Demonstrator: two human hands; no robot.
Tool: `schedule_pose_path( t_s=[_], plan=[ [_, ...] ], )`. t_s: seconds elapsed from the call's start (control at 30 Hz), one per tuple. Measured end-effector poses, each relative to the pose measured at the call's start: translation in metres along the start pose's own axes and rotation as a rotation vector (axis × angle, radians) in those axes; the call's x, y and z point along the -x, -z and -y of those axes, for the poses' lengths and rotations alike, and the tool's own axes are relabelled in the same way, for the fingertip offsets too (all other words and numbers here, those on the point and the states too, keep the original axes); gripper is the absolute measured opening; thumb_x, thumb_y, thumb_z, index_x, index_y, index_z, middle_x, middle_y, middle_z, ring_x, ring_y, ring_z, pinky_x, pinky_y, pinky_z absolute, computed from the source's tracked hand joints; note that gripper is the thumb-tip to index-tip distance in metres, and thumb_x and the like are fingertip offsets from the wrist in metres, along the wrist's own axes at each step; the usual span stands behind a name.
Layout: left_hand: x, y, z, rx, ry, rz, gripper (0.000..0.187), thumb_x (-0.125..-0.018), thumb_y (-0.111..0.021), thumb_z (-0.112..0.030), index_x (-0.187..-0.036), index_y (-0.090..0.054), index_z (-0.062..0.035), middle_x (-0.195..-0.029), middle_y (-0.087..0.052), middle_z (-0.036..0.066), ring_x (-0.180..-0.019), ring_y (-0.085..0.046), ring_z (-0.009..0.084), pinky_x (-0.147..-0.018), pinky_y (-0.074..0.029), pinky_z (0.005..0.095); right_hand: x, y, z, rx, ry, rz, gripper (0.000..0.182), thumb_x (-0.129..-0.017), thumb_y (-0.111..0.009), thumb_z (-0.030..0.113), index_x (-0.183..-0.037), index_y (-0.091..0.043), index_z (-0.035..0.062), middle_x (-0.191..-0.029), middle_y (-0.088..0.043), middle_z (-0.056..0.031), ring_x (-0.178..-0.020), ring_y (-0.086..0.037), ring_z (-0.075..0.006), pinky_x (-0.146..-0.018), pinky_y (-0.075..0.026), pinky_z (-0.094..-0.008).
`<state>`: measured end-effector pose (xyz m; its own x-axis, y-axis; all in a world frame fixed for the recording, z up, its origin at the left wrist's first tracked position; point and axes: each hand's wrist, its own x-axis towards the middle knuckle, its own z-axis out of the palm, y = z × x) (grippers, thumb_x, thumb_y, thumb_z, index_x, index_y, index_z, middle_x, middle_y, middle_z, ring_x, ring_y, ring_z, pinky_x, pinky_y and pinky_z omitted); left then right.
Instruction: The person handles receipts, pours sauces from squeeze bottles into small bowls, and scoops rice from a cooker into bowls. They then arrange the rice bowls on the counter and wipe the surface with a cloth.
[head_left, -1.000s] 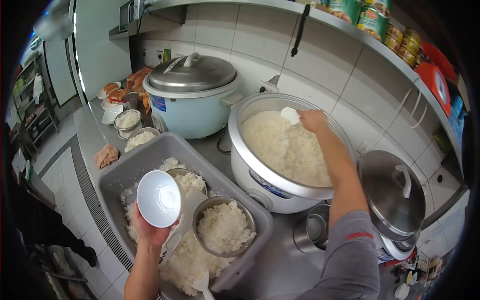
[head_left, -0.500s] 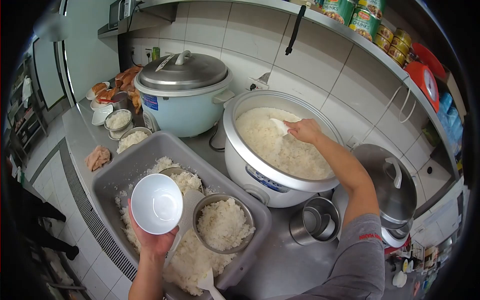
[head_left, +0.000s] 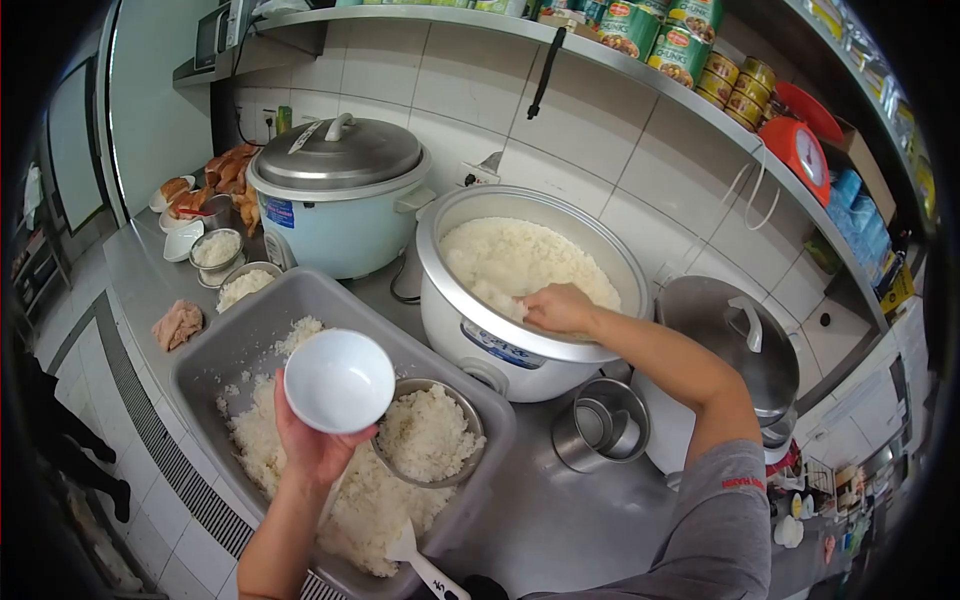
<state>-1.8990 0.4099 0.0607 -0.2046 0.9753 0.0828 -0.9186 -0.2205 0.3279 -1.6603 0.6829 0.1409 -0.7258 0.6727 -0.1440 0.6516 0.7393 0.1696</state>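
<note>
My left hand (head_left: 318,445) holds an empty white bowl (head_left: 340,381) by its side and underside, above the grey tub (head_left: 190,372) of rice. Inside the open rice cooker (head_left: 436,325), my right hand (head_left: 560,308) is closed near the front rim, its fingertips at the cooked rice (head_left: 530,250). The paddle it held is hidden now, apart from a possible whitish edge under a rice clump. A metal bowl heaped with rice (head_left: 430,433) sits in the tub beside my left hand. A white paddle (head_left: 425,568) leans over the tub's near edge.
A lidded rice cooker (head_left: 335,225) stands at the back left, another lidded pot (head_left: 735,345) at the right. Nested metal containers (head_left: 600,425) are on the counter. Cans (head_left: 680,52) and a red scale (head_left: 797,155) line the shelf. Someone's dark-clothed legs (head_left: 75,430) show at left.
My right hand has moved down and toward the near rim of the open cooker, with rice lifted at its fingers. My left hand and the bowl shifted slightly right. The whole view has turned somewhat.
</note>
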Motion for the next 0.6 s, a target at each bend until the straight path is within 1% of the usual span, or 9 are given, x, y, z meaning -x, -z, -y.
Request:
schedule_pose_path(
  t_s=[0.1,0.17,0.2,0.27,0.3,0.37,0.5,0.57,0.6],
  plan=[
    [-0.038,-0.021,-0.003,-0.146,0.072,0.040,0.071,-0.081,-0.028,-0.065,-0.128,-0.034,-0.0124,-0.119,-0.048,0.015,-0.098,-0.056,0.0323,-0.064,-0.055,0.0441,0.007,-0.018,-0.013,-0.162,0.016,-0.016,0.033,-0.080,-0.047,0.033,-0.109,-0.059,0.0250,-0.090,-0.063,-0.0120,-0.087,-0.059,-0.0298,-0.073,-0.046,-0.0379],
    [-0.068,-0.043,0.001,-0.290,0.065,0.002,0.072,-0.081,-0.026,-0.066,-0.128,-0.034,-0.0126,-0.121,-0.047,0.014,-0.101,-0.053,0.0298,-0.070,-0.053,0.0418,0.007,-0.029,-0.036,-0.355,0.122,-0.107,0.030,-0.078,-0.052,0.034,-0.092,-0.065,0.0109,-0.077,-0.063,-0.0130,-0.068,-0.060,-0.0261,-0.057,-0.047,-0.0353],
    [-0.084,-0.056,0.005,-0.392,0.035,-0.048,0.072,-0.081,-0.025,-0.067,-0.128,-0.035,-0.0128,-0.122,-0.046,0.014,-0.103,-0.052,0.0287,-0.074,-0.051,0.0412,0.011,-0.024,-0.040,-0.353,0.117,-0.114,0.030,-0.078,-0.052,0.034,-0.092,-0.065,0.0109,-0.077,-0.063,-0.0130,-0.068,-0.060,-0.0261,-0.057,-0.047,-0.0353],
    [-0.129,-0.058,0.018,-0.432,0.032,0.017,0.069,-0.082,-0.028,-0.065,-0.127,-0.035,-0.0135,-0.122,-0.045,0.013,-0.104,-0.050,0.0298,-0.077,-0.048,0.0430,0.023,-0.003,-0.045,-0.721,-0.216,0.225,0.032,-0.076,-0.058,0.033,-0.078,-0.062,0.0016,-0.062,-0.058,-0.0100,-0.046,-0.051,-0.0174,-0.040,-0.039,-0.0294],
    [-0.149,-0.060,0.028,-0.428,0.041,0.026,0.069,-0.082,-0.028,-0.065,-0.127,-0.035,-0.0135,-0.122,-0.045,0.013,-0.104,-0.050,0.0298,-0.077,-0.048,0.0430,0.027,0.000,-0.050,-0.719,-0.229,0.222,0.032,-0.076,-0.058,0.033,-0.078,-0.062,0.0016,-0.062,-0.058,-0.0100,-0.046,-0.051,-0.0174,-0.040,-0.039,-0.0294],
    [-0.184,-0.069,0.048,-0.458,0.057,-0.096,0.063,-0.083,-0.031,-0.061,-0.126,-0.035,-0.0154,-0.121,-0.045,0.011,-0.102,-0.051,0.0315,-0.076,-0.048,0.0453,0.032,0.011,-0.059,-0.774,-0.320,0.046,0.031,-0.076,-0.060,0.030,-0.069,-0.058,0.0005,-0.054,-0.051,-0.0052,-0.038,-0.040,-0.0101,-0.032,-0.030,-0.0246],
    [-0.225,-0.081,0.098,-0.472,0.103,-0.138,0.057,-0.085,-0.031,-0.058,-0.124,-0.035,-0.0166,-0.118,-0.046,0.011,-0.100,-0.051,0.0330,-0.075,-0.048,0.0474,0.033,0.048,-0.070,-0.727,-0.423,-0.113,0.020,-0.082,-0.057,0.025,-0.073,-0.058,0.0073,-0.053,-0.050,-0.0011,-0.040,-0.041,-0.0081,-0.036,-0.032,-0.0228],
    [-0.233,-0.086,0.125,-0.387,0.175,-0.144,0.062,-0.084,-0.033,-0.061,-0.127,-0.033,-0.0162,-0.123,-0.040,0.012,-0.107,-0.047,0.0324,-0.078,-0.048,0.0490,0.027,0.056,-0.066,-0.874,-0.429,-0.294,0.021,-0.081,-0.056,0.023,-0.094,-0.064,0.0085,-0.057,-0.055,-0.0031,-0.042,-0.047,-0.0092,-0.039,-0.038,-0.0229],
    [-0.235,-0.090,0.134,-0.390,0.175,-0.143,0.062,-0.084,-0.033,-0.061,-0.127,-0.033,-0.0162,-0.123,-0.040,0.012,-0.107,-0.047,0.0324,-0.078,-0.048,0.0490,0.024,0.054,-0.063,-0.876,-0.429,-0.296,0.021,-0.081,-0.056,0.023,-0.094,-0.064,0.0085,-0.057,-0.055,-0.0031,-0.042,-0.047,-0.0092,-0.039,-0.038,-0.0229]
  ],
)
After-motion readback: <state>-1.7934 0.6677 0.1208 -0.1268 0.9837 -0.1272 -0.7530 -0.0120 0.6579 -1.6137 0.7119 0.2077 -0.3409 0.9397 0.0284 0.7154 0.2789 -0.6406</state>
